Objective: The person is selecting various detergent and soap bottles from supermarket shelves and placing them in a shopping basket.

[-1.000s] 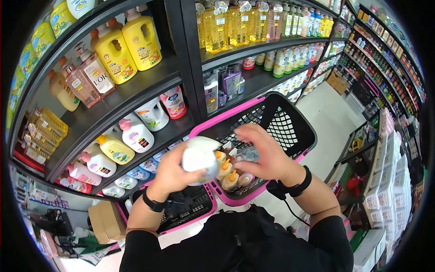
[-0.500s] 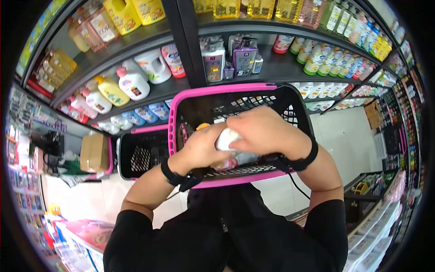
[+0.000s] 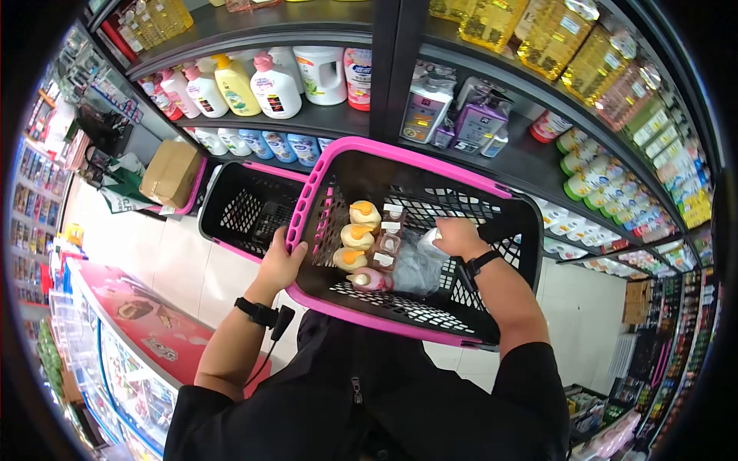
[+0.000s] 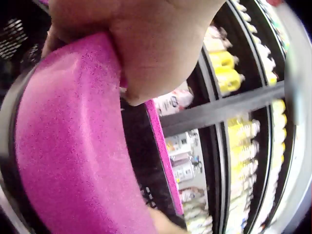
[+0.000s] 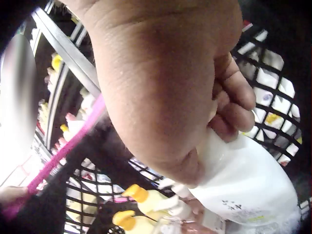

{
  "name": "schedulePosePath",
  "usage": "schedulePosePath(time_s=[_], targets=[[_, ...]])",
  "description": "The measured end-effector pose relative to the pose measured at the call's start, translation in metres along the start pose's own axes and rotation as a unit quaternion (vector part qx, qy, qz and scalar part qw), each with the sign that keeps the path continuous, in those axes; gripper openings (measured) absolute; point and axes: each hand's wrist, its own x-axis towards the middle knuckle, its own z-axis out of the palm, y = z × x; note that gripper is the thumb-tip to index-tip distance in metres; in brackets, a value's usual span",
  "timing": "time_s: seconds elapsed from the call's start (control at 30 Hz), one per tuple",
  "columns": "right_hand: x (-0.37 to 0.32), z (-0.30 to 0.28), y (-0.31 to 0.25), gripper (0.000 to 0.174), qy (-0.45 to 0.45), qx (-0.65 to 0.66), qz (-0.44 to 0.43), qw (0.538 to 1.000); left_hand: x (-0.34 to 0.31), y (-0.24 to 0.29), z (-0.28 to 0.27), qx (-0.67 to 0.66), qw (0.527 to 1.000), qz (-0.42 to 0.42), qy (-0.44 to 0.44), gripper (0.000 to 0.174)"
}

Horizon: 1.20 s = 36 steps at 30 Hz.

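A black basket with a pink rim [image 3: 430,160] takes up the middle of the head view. My left hand [image 3: 280,265] grips its left rim, thumb on top; in the left wrist view that hand [image 4: 151,44] is curled over the pink rim [image 4: 78,141]. Inside the basket, my right hand [image 3: 459,237] holds a white bottle [image 3: 432,242] by its top end, seen larger as a white bottle [image 5: 248,180] under the hand [image 5: 161,92] in the right wrist view. Beside it lie cream bottles with orange tops [image 3: 358,235], clear-pink bottles [image 3: 387,244], a pink bottle [image 3: 370,280] and clear plastic [image 3: 415,269].
A second black basket [image 3: 250,201] stands on the floor to the left, with a cardboard box [image 3: 172,174] beyond it. Shelves of bottles [image 3: 275,88] run behind the baskets. A red-panelled display case [image 3: 146,323] stands at the lower left.
My left hand has left the white bottle and moved to the basket's left rim. The right hand has carried the bottle down into the basket's right part. The head view has shifted.
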Motion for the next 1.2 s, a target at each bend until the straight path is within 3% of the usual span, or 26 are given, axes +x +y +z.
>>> schedulePosePath(time_s=[0.07, 0.1, 0.2, 0.23, 0.4, 0.63, 1.03, 1.13, 1.2], targets=[[0.015, 0.034, 0.007, 0.037, -0.024, 0.016, 0.026, 0.999, 0.001, 0.003, 0.000, -0.131, 0.986, -0.081, -0.065, 0.048], [0.023, 0.047, 0.011, 0.037, -0.035, 0.024, 0.038, 0.998, -0.001, 0.008, -0.001, -0.115, 0.989, -0.080, -0.046, 0.041], [0.043, 0.068, 0.007, 0.038, -0.059, 0.033, 0.055, 0.996, -0.003, -0.005, 0.008, -0.099, 0.993, -0.060, 0.017, 0.044], [0.048, 0.072, 0.005, 0.038, -0.053, 0.020, 0.055, 0.997, -0.004, 0.003, 0.001, -0.083, 0.993, -0.085, -0.015, 0.045], [0.073, 0.098, 0.004, 0.031, -0.022, 0.029, 0.051, 0.998, -0.004, 0.007, 0.000, -0.069, 0.995, -0.072, -0.010, 0.046], [0.086, 0.108, 0.010, 0.035, 0.033, 0.047, 0.047, 0.997, -0.003, 0.020, -0.008, -0.030, 0.993, -0.110, -0.042, 0.050], [0.069, 0.093, 0.009, 0.059, -0.088, 0.036, 0.122, 0.988, -0.009, 0.034, -0.020, -0.064, 0.989, -0.117, -0.065, 0.052], [0.061, 0.072, 0.003, 0.056, -0.087, 0.013, 0.153, 0.984, -0.007, 0.028, -0.019, -0.098, 0.986, -0.112, -0.069, 0.052], [0.049, 0.062, 0.005, 0.040, -0.053, 0.029, 0.152, 0.986, -0.005, 0.026, -0.022, -0.101, 0.986, -0.103, -0.086, 0.053]])
